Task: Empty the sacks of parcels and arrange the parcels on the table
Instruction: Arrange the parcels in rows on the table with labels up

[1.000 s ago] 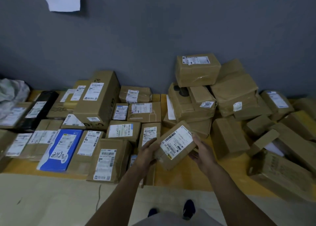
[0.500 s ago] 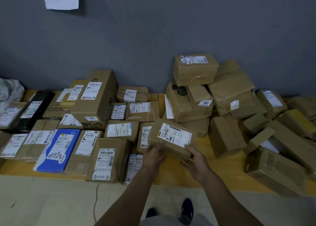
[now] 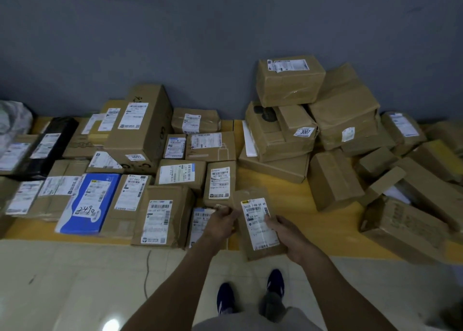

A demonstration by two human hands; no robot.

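Observation:
A small brown cardboard parcel with a white label on top sits lengthwise at the table's front edge. My left hand grips its left side and my right hand holds its right side near the label. To the left, labelled parcels lie in tidy rows, among them a blue one and a tall box marked 4001. To the right stands a loose heap of brown boxes. The yellow table shows between the two groups.
A grey wall runs behind the table. A black parcel and a grey sack are at the far left. A tipped box overhangs the front right edge. Pale floor and my blue shoes lie below.
The parcel has turned from crosswise to lengthwise and come down toward the table's front edge, beside the tidy rows. Both hands moved with it, still holding its sides.

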